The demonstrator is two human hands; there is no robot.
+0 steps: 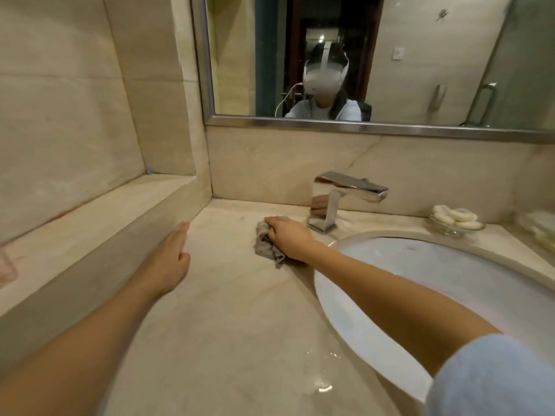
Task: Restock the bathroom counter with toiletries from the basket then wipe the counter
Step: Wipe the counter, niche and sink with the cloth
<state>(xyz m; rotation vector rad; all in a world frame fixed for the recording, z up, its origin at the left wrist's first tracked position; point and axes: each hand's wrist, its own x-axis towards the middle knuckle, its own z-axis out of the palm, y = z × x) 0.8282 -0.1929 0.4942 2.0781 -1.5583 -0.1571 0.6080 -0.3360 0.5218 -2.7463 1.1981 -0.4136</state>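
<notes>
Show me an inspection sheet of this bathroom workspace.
Surface: beige marble counter, wet drops near front.
Job's things: grey cloth bunched left of the faucet; basket not seen.
Clutter: glass dish of white rings beside the sink.
Grips: right hand holds the cloth; left hand flat on the counter.
Cables: white cable, only in the mirror.
Surroundings: stone walls, raised ledge at left.

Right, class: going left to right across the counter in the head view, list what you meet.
The left hand → cloth, gripped by the right hand → faucet → glass dish.
</notes>
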